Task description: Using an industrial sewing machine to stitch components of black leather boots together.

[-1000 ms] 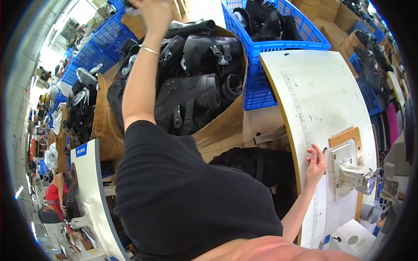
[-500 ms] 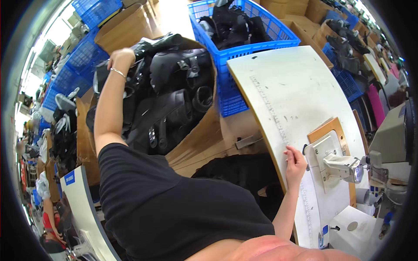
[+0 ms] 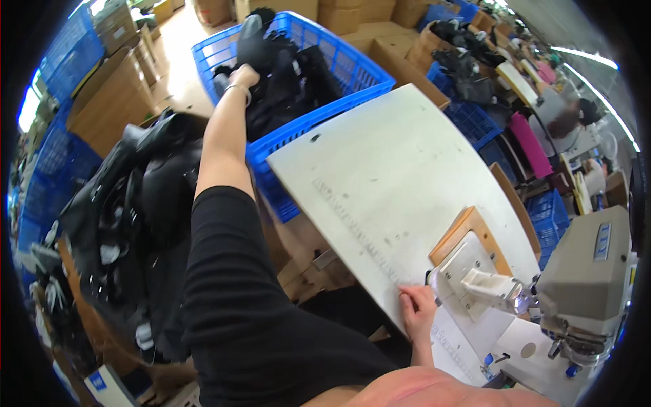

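Note:
My left hand (image 3: 244, 76) reaches into a blue plastic crate (image 3: 319, 112) at the far left of the table. It is closed at a black boot upper (image 3: 255, 46), which stands up above the others; the fingertips are hidden. Dark uppers (image 3: 298, 81) fill the crate around it. My right hand (image 3: 419, 311) rests on the near edge of the white table (image 3: 386, 163), its fingers curled together and nothing visible in them. Beside that hand is the arm of a sewing machine (image 3: 489, 288), with its grey head (image 3: 586, 271) to the right.
A cardboard box heaped with black leather uppers (image 3: 149, 197) stands to my left. Cardboard boxes (image 3: 112, 95) and blue crates (image 3: 73, 47) are stacked behind it. A wooden block (image 3: 468, 237) lies by the machine arm. More workstations and black pieces (image 3: 471, 74) line the right.
My left hand has moved from the uppers in the cardboard box to the blue crate farther right. The view has turned; my right hand stays at the table edge by the machine.

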The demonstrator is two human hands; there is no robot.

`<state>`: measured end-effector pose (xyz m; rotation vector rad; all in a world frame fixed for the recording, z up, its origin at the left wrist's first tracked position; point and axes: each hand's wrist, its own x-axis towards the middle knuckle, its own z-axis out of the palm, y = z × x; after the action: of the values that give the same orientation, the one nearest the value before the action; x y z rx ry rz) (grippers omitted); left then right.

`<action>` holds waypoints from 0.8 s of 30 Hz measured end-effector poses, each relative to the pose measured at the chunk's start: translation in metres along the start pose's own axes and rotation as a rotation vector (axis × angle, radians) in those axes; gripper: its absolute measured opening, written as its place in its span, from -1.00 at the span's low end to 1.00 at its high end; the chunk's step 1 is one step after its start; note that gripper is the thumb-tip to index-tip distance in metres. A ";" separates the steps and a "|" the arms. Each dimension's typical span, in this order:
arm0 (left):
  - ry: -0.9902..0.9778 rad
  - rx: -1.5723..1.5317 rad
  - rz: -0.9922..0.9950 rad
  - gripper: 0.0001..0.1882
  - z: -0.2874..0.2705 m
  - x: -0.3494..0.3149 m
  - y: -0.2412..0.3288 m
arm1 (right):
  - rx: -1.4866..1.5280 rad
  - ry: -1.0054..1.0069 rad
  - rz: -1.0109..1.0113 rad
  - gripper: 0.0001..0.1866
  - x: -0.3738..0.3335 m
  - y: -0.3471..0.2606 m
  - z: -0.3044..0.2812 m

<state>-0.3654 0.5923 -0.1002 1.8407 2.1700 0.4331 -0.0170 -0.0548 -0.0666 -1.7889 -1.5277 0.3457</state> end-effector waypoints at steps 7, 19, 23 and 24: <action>-0.119 0.259 0.125 -0.58 0.035 0.104 -0.084 | 0.018 -0.058 0.034 -0.86 0.007 -0.004 0.001; 0.578 -0.208 0.102 -0.67 -0.024 0.027 -0.065 | -0.019 -0.111 -0.029 -0.84 0.012 -0.009 -0.003; 0.677 -0.164 0.372 -0.69 -0.110 -0.002 0.030 | -0.042 -0.069 -0.021 -0.85 0.010 -0.007 -0.001; 0.689 -0.201 0.424 -0.67 -0.141 -0.026 0.046 | -0.038 -0.068 -0.022 -0.85 0.007 -0.007 -0.001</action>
<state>-0.3738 0.5658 0.0481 2.2507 1.9542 1.5060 -0.0196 -0.0488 -0.0592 -1.8050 -1.6096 0.3718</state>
